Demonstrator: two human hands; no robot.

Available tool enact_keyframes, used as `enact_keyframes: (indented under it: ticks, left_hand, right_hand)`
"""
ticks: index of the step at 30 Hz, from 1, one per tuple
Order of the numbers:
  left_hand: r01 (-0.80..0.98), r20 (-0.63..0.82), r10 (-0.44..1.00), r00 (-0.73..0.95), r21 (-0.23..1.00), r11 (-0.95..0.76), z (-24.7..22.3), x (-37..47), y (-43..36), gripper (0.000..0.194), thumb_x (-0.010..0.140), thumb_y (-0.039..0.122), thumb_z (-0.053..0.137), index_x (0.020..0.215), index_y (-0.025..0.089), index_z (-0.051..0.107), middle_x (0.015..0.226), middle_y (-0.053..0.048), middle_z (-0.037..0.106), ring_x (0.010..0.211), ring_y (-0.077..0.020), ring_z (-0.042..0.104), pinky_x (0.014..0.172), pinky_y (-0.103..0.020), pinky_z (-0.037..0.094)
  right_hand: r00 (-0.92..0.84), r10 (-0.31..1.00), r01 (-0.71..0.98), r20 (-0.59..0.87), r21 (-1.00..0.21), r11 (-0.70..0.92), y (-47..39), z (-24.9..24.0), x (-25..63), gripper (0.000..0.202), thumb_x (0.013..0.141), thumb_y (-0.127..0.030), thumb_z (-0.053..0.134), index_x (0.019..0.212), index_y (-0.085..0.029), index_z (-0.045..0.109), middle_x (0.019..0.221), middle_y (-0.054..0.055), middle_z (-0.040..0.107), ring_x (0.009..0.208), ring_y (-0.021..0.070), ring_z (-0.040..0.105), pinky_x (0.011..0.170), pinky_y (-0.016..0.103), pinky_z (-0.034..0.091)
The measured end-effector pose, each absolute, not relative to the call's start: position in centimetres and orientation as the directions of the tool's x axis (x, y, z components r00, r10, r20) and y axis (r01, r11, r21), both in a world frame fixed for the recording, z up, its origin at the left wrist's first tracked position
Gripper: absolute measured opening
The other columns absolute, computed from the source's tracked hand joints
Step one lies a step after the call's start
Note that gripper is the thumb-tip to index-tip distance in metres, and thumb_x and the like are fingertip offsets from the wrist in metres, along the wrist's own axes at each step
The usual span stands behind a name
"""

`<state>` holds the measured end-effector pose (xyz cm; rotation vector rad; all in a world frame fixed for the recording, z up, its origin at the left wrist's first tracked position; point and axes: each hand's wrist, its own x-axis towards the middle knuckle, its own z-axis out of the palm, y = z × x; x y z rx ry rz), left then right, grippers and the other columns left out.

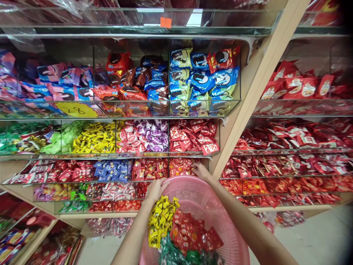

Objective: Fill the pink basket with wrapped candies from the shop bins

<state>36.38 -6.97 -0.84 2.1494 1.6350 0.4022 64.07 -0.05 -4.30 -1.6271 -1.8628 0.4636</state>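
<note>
My left hand (154,189) is closed on the rim of a pink plastic basket (226,209), at its far left side. Inside the basket lie yellow-wrapped candies (161,221), red-wrapped candies (193,232) and green-wrapped candies (176,252). Beyond the basket's far edge, my right hand (200,171) reaches into a shelf compartment of red and orange packets (179,166). Its fingers are curled down among the packets, and whatever sits between the fingertips is hidden. The right forearm passes over the basket's right side.
Clear dividers split the shelves into compartments. Yellow candies (96,138), purple-and-white candies (154,134) and blue packets (111,170) fill some. Higher up are cookie packets (202,81) and a yellow price tag (77,109). A slanting wooden post (245,110) stands right of my right hand.
</note>
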Motion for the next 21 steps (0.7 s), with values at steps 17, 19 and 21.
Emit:
enact_keyframes:
  ticks: [17,19,21]
  left_hand:
    - [0.811,0.001,0.963,0.269,0.538,-0.227,-0.4,36.6,-7.2,0.039,0.086,0.049,0.035,0.105,0.026,0.060,0.088,-0.003,0.067,0.083,-0.0155,0.060,0.070,-0.019,0.037]
    - [0.814,-0.003,0.964,0.266,0.536,-0.223,-0.5,36.6,-7.2,0.040,0.086,0.049,0.035,0.105,0.026,0.060,0.089,-0.003,0.067,0.084,-0.0159,0.060,0.070,-0.020,0.037]
    - [0.816,0.002,0.964,0.266,0.531,-0.227,-0.6,36.6,-7.1,0.040,0.085,0.050,0.035,0.105,0.026,0.060,0.090,-0.004,0.067,0.085,-0.0163,0.060,0.070,-0.020,0.037]
  right_hand:
    - [-0.050,0.977,0.031,0.207,-0.978,0.208,-1.6,1.7,61.4,0.033,0.069,-0.044,0.058,0.086,-0.016,0.058,0.072,0.001,0.061,0.065,0.0129,0.053,0.063,0.025,0.042]
    - [-0.087,0.985,-0.022,0.149,-0.989,0.147,-2.2,2.2,60.8,0.032,0.066,-0.045,0.061,0.077,-0.015,0.057,0.066,-0.001,0.058,0.059,0.0102,0.049,0.059,0.023,0.039]
    - [-0.141,0.982,-0.039,0.122,-0.992,0.118,-2.7,2.6,60.3,0.031,0.064,-0.045,0.064,0.070,-0.015,0.056,0.062,-0.003,0.055,0.055,0.0080,0.046,0.055,0.021,0.037]
